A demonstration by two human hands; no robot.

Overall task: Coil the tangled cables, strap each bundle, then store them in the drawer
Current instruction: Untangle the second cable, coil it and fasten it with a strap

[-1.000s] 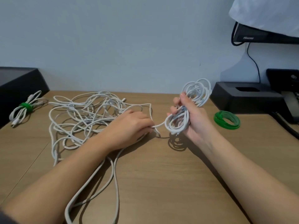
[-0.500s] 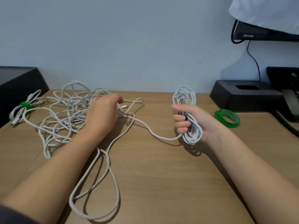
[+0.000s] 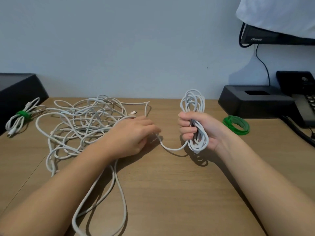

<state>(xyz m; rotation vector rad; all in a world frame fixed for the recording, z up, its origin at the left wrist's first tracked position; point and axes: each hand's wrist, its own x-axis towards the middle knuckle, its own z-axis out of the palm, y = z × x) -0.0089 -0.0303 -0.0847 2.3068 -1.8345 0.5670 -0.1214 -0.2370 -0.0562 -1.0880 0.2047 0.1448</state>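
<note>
My right hand (image 3: 197,130) grips a coil of white cable (image 3: 193,104) upright, loops sticking out above and below the fist. A short slack strand runs from the coil's bottom to my left hand (image 3: 134,135), which pinches the cable just above the wooden desk (image 3: 170,184). Left of that hand lies the tangled pile of white cable (image 3: 81,126), with long loops trailing toward the desk's near edge. A coiled white bundle with a green strap (image 3: 21,115) lies at the far left. Loose green straps (image 3: 237,125) lie right of my right hand.
A black box (image 3: 18,89) stands at the back left. At the back right are a black stand (image 3: 255,101), a desk phone (image 3: 305,106) and a monitor (image 3: 265,36) under a white cloth. No drawer is in view.
My left hand went back to the pile, drew cable out, and has now slid right along the strand close to the coil. My right hand turned the coil upright.
</note>
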